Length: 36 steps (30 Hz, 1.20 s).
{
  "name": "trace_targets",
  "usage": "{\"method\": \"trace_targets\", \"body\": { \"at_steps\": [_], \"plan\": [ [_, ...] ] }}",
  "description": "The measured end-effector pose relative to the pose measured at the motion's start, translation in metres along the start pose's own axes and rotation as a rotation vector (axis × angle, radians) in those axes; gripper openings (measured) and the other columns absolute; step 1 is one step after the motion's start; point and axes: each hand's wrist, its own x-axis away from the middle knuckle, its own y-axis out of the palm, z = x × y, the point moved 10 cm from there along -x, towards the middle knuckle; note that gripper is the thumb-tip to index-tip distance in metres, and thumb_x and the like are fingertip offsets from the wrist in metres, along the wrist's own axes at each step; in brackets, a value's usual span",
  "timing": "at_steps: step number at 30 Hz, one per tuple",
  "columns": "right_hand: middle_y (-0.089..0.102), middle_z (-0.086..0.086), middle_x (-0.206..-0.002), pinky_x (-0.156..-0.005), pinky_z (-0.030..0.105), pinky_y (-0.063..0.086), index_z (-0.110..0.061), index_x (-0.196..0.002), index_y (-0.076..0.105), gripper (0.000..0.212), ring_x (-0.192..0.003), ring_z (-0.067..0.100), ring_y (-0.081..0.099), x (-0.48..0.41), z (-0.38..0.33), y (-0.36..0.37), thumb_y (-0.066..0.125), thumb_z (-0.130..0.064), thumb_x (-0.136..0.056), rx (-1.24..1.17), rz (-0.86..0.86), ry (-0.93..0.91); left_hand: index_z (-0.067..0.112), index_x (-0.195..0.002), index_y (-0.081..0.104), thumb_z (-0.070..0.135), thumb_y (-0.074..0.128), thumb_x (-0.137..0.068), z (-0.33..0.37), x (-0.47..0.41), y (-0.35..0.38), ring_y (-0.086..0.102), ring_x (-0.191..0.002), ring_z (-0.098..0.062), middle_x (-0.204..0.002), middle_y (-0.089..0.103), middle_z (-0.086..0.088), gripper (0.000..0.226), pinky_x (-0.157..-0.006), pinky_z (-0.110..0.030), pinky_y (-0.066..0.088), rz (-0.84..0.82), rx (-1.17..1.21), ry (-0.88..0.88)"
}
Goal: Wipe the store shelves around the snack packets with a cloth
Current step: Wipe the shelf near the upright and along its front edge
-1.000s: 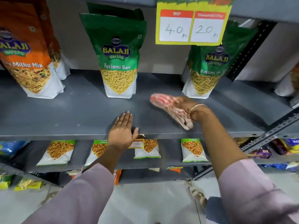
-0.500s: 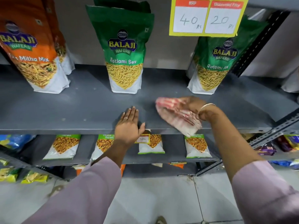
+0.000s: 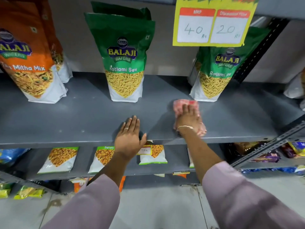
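Observation:
A grey metal shelf [image 3: 82, 116] carries an orange snack packet [image 3: 28, 60] at the left, a green Ratlami Sev packet [image 3: 123, 63] in the middle and a second green packet [image 3: 217, 71] at the right. My right hand [image 3: 188, 119] presses a pink and white cloth [image 3: 179, 105] flat on the shelf, just in front of the right green packet. My left hand [image 3: 130, 138] lies flat on the shelf's front edge with fingers together, holding nothing.
A yellow price card [image 3: 212, 23] hangs from the shelf above. The lower shelf [image 3: 173, 167] holds several small snack packets [image 3: 61, 159]. A slotted metal upright [image 3: 270, 146] runs at the right. Tiled floor [image 3: 148, 204] lies below.
My right hand has pushed the cloth away from the front edge toward the right green packet, fingers now pointing to the back. The left hand stays planted on the edge.

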Motion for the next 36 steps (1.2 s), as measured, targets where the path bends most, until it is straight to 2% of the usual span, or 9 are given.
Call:
{"method": "trace_targets", "body": {
  "at_steps": [5,9,14,17,20,28,30,33,36],
  "plan": [
    [-0.005,-0.006,-0.162,-0.124,0.042,0.009,-0.029,-0.153,0.003,0.056,-0.150,0.017,-0.004,0.037,-0.088,0.017,0.024,-0.036,-0.102,-0.009,-0.051,-0.498,0.007,-0.144,0.022,0.051,0.015,-0.087,0.000,-0.001,-0.001,0.016,-0.143,-0.022,-0.155,0.019,-0.011,0.073,-0.117,-0.034,0.008,0.000,0.002,0.002],
    [-0.017,-0.005,-0.161,-0.123,0.046,0.010,-0.029,-0.152,-0.010,0.060,-0.148,0.021,-0.018,0.008,0.003,0.007,0.023,-0.027,-0.101,0.178,-0.050,-0.286,0.003,-0.141,0.030,0.052,0.011,-0.081,0.002,0.000,-0.005,0.024,-0.140,-0.026,-0.151,0.027,-0.014,0.079,-0.116,-0.037,0.014,0.004,0.023,0.003],
    [-0.011,-0.001,-0.162,-0.118,0.059,0.013,-0.030,-0.152,-0.004,0.084,-0.149,0.030,-0.007,-0.006,0.106,-0.016,0.054,-0.026,-0.091,-0.076,-0.092,0.241,0.003,-0.141,0.031,0.054,0.006,-0.080,0.001,0.002,-0.004,0.025,-0.140,-0.026,-0.151,0.029,-0.014,0.083,-0.116,-0.037,0.016,-0.025,0.006,-0.007],
    [-0.001,-0.004,-0.161,-0.115,0.050,0.024,-0.032,-0.151,-0.004,0.094,-0.148,0.028,0.011,0.006,0.030,-0.017,0.062,-0.027,-0.085,0.067,-0.069,-0.089,0.002,-0.137,0.038,0.052,0.009,-0.078,0.002,0.003,-0.007,0.034,-0.136,-0.028,-0.147,0.036,-0.015,0.082,-0.114,-0.040,0.022,-0.004,-0.002,-0.013],
    [-0.014,-0.006,-0.161,-0.123,0.044,0.008,-0.032,-0.151,-0.007,0.060,-0.149,0.017,-0.010,0.019,-0.019,0.001,0.027,-0.037,-0.101,0.032,-0.088,-0.474,-0.001,-0.132,0.045,0.050,0.015,-0.078,0.005,0.004,-0.014,0.042,-0.131,-0.030,-0.142,0.043,-0.018,0.080,-0.113,-0.045,0.025,0.015,-0.023,-0.051],
    [-0.015,0.000,-0.162,-0.121,0.049,0.007,-0.026,-0.153,-0.005,0.068,-0.149,0.021,-0.014,-0.072,0.200,-0.022,0.035,-0.027,-0.098,-0.065,-0.072,-0.096,-0.005,-0.128,0.048,0.052,0.016,-0.087,0.164,-0.010,-0.007,0.046,-0.127,-0.033,-0.136,0.048,-0.023,0.077,-0.115,-0.048,0.016,0.058,-0.006,-0.020],
    [-0.018,0.002,-0.161,-0.123,0.045,0.003,-0.026,-0.153,-0.007,0.080,-0.149,0.025,-0.016,-0.067,0.193,-0.024,0.046,-0.023,-0.093,0.020,-0.034,-0.263,-0.005,-0.125,0.051,0.053,0.013,-0.091,0.228,-0.017,0.013,0.049,-0.124,-0.035,-0.133,0.051,-0.022,0.078,-0.113,-0.045,0.018,-0.001,0.006,0.053],
    [-0.006,-0.004,-0.163,-0.124,0.039,0.011,-0.029,-0.153,0.004,0.067,-0.150,0.018,-0.005,-0.044,0.165,-0.016,0.039,-0.021,-0.097,0.046,-0.003,-0.607,-0.004,-0.131,0.044,0.047,0.027,-0.093,0.284,-0.032,0.029,0.042,-0.129,-0.033,-0.139,0.045,-0.021,0.066,-0.112,-0.049,0.024,0.008,-0.056,0.093],
    [0.038,0.005,-0.153,-0.112,0.039,0.038,-0.017,-0.144,0.038,0.055,-0.139,0.025,0.040,-0.064,0.209,-0.028,0.052,-0.010,-0.092,-0.239,-0.041,-0.309,0.001,-0.143,0.017,0.044,0.029,-0.097,0.288,-0.047,0.044,0.013,-0.143,-0.025,-0.154,0.017,-0.016,0.065,-0.118,-0.040,0.001,-0.039,-0.081,0.037]
  ]
}}
